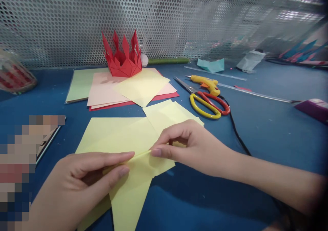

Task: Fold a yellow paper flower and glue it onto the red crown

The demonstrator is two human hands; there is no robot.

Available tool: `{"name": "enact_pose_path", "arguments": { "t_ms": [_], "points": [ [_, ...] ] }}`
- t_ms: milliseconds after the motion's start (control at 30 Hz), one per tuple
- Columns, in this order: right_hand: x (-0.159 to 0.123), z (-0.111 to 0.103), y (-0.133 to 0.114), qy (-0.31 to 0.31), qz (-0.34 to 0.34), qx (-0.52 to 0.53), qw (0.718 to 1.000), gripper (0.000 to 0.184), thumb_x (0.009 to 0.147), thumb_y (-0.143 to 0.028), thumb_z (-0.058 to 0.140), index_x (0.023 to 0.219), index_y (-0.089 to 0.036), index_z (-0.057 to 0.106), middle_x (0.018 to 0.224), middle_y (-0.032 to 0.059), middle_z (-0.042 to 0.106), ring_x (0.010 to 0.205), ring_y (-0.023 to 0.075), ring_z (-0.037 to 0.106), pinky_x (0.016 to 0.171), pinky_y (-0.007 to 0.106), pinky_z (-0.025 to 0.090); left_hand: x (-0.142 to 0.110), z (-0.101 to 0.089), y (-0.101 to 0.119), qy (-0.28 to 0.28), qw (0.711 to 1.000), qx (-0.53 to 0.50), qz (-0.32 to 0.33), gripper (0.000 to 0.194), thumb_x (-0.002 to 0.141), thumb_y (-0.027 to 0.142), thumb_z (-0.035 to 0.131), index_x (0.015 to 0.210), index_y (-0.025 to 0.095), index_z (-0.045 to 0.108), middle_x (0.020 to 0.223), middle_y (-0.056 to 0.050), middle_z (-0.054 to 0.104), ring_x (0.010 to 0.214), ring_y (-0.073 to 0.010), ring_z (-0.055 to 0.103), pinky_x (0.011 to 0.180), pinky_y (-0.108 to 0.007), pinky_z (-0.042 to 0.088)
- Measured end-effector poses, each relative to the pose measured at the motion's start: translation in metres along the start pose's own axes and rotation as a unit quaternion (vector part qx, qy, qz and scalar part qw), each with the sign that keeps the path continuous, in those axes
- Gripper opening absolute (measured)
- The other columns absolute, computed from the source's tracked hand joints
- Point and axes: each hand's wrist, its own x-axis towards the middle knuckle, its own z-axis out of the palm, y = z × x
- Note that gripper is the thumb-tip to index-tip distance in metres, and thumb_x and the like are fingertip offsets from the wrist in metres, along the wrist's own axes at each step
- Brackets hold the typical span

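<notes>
A yellow sheet of paper [132, 196] is pinched between my two hands along a folded edge, its lower part pointing down towards me. My left hand [89, 176] grips the fold at its left end, thumb below and fingers above. At the right end of the same fold, the thumb and index finger of my right hand [189, 149] press together. Beneath and behind lie more yellow sheets [107, 132], partly covered by my hands. Another small stack of yellow paper [171, 113] rests just beyond my right hand.
Behind stands a red paper crown [124, 63] on pink sheets [101, 89]. Scissors [205, 104] and a yellow glue gun [205, 82] with a black cord lie to the right. A phone-like device [50, 140] is at left, partly blurred out. A perforated metal panel [164, 19] closes off the back.
</notes>
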Motion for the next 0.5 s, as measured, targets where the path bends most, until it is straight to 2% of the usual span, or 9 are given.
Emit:
{"name": "enact_pose_path", "arguments": {
  "t_ms": [100,200,333,400,500],
  "points": [
    [-0.0013,-0.0002,-0.0007,0.027,-0.034,-0.009,0.999,0.014,0.078,-0.03,0.078,0.071,-0.018,0.079,0.063,-0.0004,0.071,0.055,0.0095,0.053,0.049,0.02,0.04,0.0013,0.0012,0.0016,0.011,0.999,-0.022,-0.043,0.015,0.063,0.038,0.077,0.076,0.044,0.081,0.071,0.012,0.08,0.06,-0.0123,0.075,0.052,-0.011,0.056],
    [-0.0024,0.0003,-0.0001,0.04,-0.078,-0.068,0.994,0.016,0.084,-0.028,0.072,0.074,-0.018,0.079,0.067,0.0001,0.075,0.059,0.0101,0.06,0.054,0.019,0.045,0.0022,0.002,0.0039,0.005,0.995,-0.05,-0.081,0.013,0.061,0.037,0.077,0.073,0.041,0.082,0.065,0.011,0.079,0.056,-0.0118,0.073,0.05,-0.011,0.055],
    [-0.0027,0.0045,0.0027,0.032,-0.137,-0.13,0.981,0.013,0.085,-0.027,0.072,0.088,-0.018,0.081,0.083,0.0021,0.08,0.073,0.0127,0.071,0.067,0.019,0.052,-0.0006,0.0028,0.0047,-0.004,0.997,-0.028,-0.073,0.01,0.059,0.036,0.077,0.068,0.041,0.081,0.07,0.011,0.081,0.061,-0.0111,0.074,0.056,-0.009,0.054],
    [-0.0024,0.0066,0.0031,0.015,-0.131,-0.119,0.984,0.013,0.086,-0.028,0.073,0.084,-0.019,0.081,0.079,0.0012,0.08,0.07,0.0125,0.071,0.065,0.018,0.052,-0.0019,0.0032,0.0051,0.003,0.998,-0.013,-0.066,0.01,0.059,0.037,0.077,0.067,0.041,0.081,0.073,0.011,0.081,0.061,-0.0111,0.073,0.056,-0.009,0.054],
    [-0.0025,0.0081,0.0019,0.025,-0.105,-0.101,0.989,0.013,0.086,-0.025,0.072,0.078,-0.019,0.081,0.072,-0.0009,0.078,0.063,0.0113,0.069,0.056,0.017,0.05,-0.0011,0.003,0.0067,0.011,0.997,-0.01,-0.071,0.007,0.058,0.037,0.078,0.065,0.039,0.08,0.063,0.011,0.077,0.057,-0.0094,0.069,0.053,-0.009,0.051]
  ]
}}
